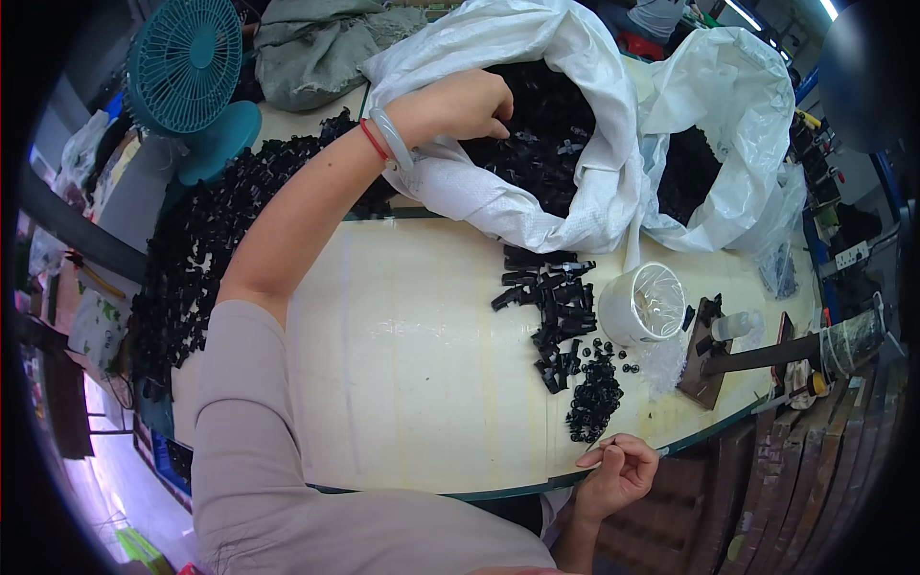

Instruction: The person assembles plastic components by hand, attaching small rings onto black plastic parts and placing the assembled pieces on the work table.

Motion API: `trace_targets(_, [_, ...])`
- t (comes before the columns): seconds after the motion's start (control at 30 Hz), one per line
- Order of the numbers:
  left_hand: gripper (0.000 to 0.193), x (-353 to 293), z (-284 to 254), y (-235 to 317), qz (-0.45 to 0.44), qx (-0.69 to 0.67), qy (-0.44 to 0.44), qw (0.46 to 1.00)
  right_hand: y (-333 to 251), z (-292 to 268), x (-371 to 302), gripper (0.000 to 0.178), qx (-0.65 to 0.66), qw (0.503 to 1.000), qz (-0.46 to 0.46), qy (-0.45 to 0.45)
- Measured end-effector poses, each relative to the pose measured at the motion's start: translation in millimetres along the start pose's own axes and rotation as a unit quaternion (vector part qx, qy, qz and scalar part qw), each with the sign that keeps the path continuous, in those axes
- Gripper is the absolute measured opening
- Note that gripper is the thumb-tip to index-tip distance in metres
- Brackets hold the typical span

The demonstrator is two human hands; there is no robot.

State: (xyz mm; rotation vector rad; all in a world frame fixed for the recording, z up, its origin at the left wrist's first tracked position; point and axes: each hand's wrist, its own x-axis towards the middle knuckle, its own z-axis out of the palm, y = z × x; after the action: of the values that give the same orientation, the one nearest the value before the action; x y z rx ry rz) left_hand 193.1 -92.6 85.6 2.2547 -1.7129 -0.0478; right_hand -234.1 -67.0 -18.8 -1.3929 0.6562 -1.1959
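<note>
My left hand (467,103) reaches over the mouth of a large white woven sack (517,211), its fingers curled beside the heap of black plastic parts (537,158) inside. Whether anything is in those fingers is hidden. At the table's front edge my right hand (618,476) is closed in a pinch, with something thin and dark, too small to name, at the fingertips. Just beyond it lies a pile of small black rings (596,395). Behind the rings, black tube-like plastic pieces (563,311) are spread in a loose heap.
A white tub (628,305) stands right of the pieces, near a brown metal stand (706,369) and a small clear bottle (733,326). A second white sack (757,172) holds black parts. At left are a black heap (206,225) and a teal fan (192,72).
</note>
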Motion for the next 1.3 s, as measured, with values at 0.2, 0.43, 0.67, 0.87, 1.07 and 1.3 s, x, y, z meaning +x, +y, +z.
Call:
trace_targets(0.2, [0.027,-1,1,-8,0.018,0.011,-0.036,0.999,12,-9,3,0.011,0.015,0.999,0.052,0.007])
trace_targets(0.43, [0.019,-56,9,79,0.220,-0.119,0.133,0.959,13,-9,-1,0.012,0.005,1.000,0.028,0.000])
trace_targets(0.67, [0.025,-105,65,117,0.327,-0.154,0.043,0.931,12,-9,1,0.008,0.074,0.995,0.065,-0.005])
trace_targets(0.87, [0.023,-122,84,132,0.336,-0.232,0.017,0.912,12,-8,6,0.008,0.056,0.997,0.058,-0.019])
trace_targets(1.07, [0.021,-129,106,131,0.387,-0.149,0.021,0.910,9,-10,4,0.016,0.098,0.990,0.095,-0.044])
trace_targets(1.3, [0.019,-155,84,129,0.328,-0.180,-0.045,0.926,6,-10,2,0.022,0.147,0.982,0.107,-0.054])
